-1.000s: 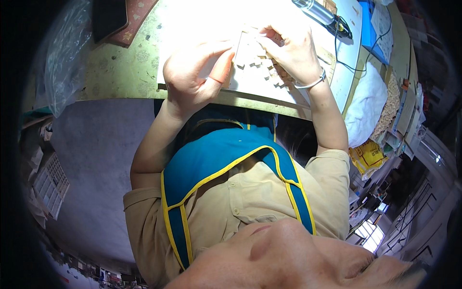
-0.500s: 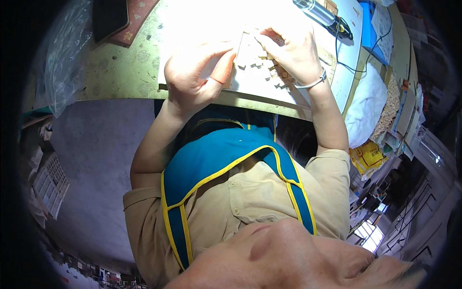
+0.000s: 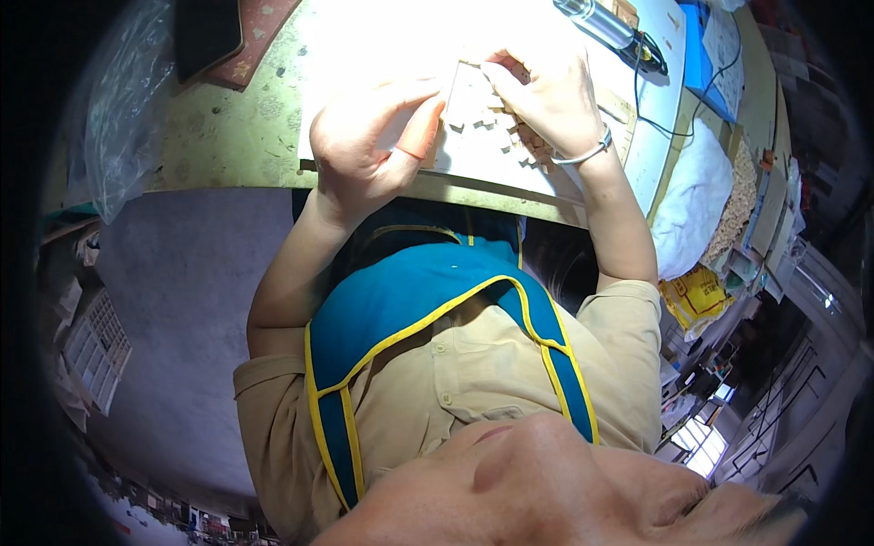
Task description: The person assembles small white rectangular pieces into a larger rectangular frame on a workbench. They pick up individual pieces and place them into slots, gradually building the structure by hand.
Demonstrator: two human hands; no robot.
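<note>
Under a bright lamp glare, my left hand (image 3: 364,141) rests over the white board (image 3: 464,159), an orange finger cover (image 3: 419,135) on its thumb. Thumb and index finger come together in a pinch; what lies between them, if anything, is lost in the glare. My right hand (image 3: 555,96), with a band at the wrist, is bent over several small pale wooden pieces (image 3: 519,141) scattered on the board. Its fingers are curled in toward the thumb, close to those pieces, and their tips are partly hidden. Any piece in that grip cannot be made out.
A silver cylindrical tool (image 3: 601,25) with a black cord lies beyond my right hand. Further right are a blue box (image 3: 706,64), a white bag (image 3: 694,205) and a yellow packet (image 3: 696,296). Clear plastic (image 3: 127,109) and a dark flat object (image 3: 208,36) lie at left.
My right hand has shifted slightly left over the small wooden pieces. My left hand stays almost where it was, its pinch unchanged.
</note>
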